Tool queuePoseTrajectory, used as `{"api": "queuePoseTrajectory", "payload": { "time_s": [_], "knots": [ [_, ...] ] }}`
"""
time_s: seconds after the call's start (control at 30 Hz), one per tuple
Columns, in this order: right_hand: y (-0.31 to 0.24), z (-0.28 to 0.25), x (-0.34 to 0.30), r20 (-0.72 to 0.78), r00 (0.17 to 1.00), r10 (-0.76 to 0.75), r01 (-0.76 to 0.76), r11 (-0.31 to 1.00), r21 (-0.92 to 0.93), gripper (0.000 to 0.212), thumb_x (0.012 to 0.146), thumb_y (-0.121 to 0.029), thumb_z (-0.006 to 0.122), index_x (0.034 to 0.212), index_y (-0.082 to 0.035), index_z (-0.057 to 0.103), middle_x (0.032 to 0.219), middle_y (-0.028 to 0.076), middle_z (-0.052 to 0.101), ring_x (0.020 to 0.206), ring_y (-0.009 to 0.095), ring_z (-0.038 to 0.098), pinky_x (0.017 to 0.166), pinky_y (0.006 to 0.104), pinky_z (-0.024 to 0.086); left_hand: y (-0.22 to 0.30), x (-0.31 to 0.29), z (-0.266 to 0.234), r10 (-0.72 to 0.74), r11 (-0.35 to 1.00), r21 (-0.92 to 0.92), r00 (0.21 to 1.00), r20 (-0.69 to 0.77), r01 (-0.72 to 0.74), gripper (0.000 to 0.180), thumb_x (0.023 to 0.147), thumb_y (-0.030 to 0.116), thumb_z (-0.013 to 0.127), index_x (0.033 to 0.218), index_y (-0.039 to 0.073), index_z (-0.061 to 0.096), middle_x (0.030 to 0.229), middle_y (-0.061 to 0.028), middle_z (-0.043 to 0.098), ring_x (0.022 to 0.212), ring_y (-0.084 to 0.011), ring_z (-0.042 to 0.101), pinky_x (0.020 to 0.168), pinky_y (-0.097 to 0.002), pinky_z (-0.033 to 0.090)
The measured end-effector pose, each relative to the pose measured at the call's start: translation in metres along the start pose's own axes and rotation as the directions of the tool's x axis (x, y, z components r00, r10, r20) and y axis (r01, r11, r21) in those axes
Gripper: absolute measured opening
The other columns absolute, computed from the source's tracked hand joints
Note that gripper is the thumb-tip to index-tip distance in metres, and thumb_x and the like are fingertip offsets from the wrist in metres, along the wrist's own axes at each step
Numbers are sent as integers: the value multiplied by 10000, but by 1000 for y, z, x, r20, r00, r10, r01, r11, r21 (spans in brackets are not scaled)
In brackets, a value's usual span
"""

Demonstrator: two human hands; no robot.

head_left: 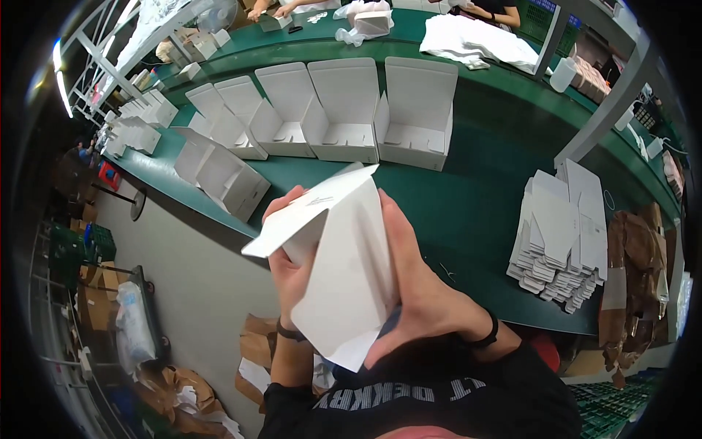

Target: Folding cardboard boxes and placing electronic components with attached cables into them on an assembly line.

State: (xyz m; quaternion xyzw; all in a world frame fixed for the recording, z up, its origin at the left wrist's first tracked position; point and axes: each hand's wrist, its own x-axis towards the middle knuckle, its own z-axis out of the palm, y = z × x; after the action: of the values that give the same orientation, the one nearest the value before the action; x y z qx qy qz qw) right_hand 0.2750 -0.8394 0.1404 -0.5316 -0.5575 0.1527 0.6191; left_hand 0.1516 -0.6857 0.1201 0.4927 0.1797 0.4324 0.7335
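A white card box is partly folded, with pointy flaps sticking out and a gap on its left side. Small dark print is on one flap. It tilts in the air between the left hand and right hand, by the green table's near edge.

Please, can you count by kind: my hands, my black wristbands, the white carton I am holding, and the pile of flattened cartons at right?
Hands: 2 (left hand, right hand)
Black wristbands: 2
Held white carton: 1
Pile of flattened cartons: 1
Total: 6
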Motion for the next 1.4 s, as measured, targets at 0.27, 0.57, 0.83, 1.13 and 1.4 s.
{"api": "queuePoseTrajectory", "payload": {
  "time_s": [0.27,0.57,0.83,1.13,1.4],
  "knots": [
    [18,17,-6,57,946,-319,274,692,-668,1285,643,-225,992,1629,56,217,1612,354,359,1390,479,516,1122,484,480,-23,6,-37,543,814,128,821,178,-566,470,917,15,766,1341,72,569,1331,-168,620,1254,-353,611,1109,-526,481],
    [20,-8,-4,-55,968,-245,225,943,-243,1010,729,-94,924,1574,36,388,1582,321,445,1375,412,570,1113,422,490,-31,14,-58,515,258,508,561,648,-822,602,1019,199,656,1568,91,436,1533,-218,488,1409,-360,521,1127,-491,514],
    [17,-3,0,-46,966,-256,224,908,-355,1015,769,-130,921,1601,8,358,1588,307,454,1398,422,557,1114,424,490,-8,-2,-37,353,441,595,739,573,-672,727,667,250,944,1344,176,690,1575,-266,400,1368,-470,497,1127,-560,456],
    [1,-39,-5,254,967,-36,21,998,61,1240,672,-204,969,1652,13,240,1665,298,293,1496,427,402,1191,457,380,3,-1,-25,364,229,530,576,731,-817,717,552,237,953,1245,239,773,1565,-222,384,1393,-452,426,1151,-629,422],
    [-3,-32,-5,-73,954,292,-276,946,171,1412,647,-475,997,1679,2,160,1622,176,375,1483,280,409,1215,406,338,9,-10,9,215,254,504,556,803,-825,939,532,312,982,1417,296,667,1612,-262,263,1460,-498,337,1177,-668,363]
  ]
}}
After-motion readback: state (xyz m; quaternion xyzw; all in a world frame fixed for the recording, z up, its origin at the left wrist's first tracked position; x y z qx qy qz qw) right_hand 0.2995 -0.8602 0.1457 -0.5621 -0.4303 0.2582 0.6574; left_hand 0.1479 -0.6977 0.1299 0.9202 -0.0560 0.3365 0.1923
